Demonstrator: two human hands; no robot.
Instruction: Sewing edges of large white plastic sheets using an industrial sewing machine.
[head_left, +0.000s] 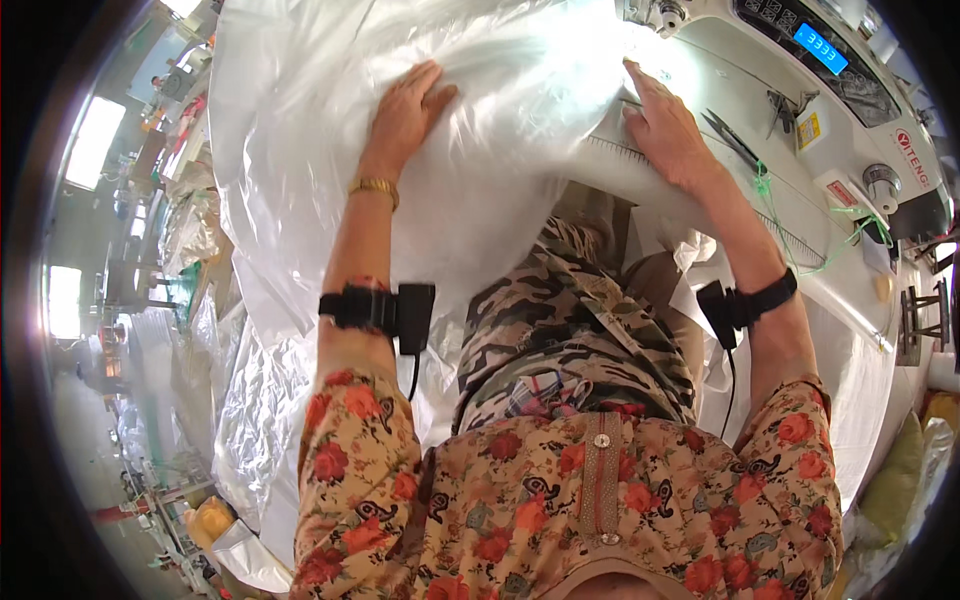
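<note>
A large sheet of shiny translucent white plastic film (300, 120) spreads over the work surface and hangs down at the left of my lap. My left hand (405, 115) lies flat on the film, fingers stretched forward and thumb a little apart. Beside the film's right edge, my right hand (668, 130) rests on the bed of a white sewing machine (850, 140). Its fingers reach toward the bright lamp glare below the machine head, and glare hides part of the film there. I see nothing gripped in either hand.
Dark thread snips (735, 140) with green thread lie right of my right hand. A ruler scale (790, 238) marks the machine bed. The machine's blue display (821, 48) is lit. Crumpled clear plastic (265, 400) piles up at left, and an olive cushion-like bundle (893, 480) sits at lower right.
</note>
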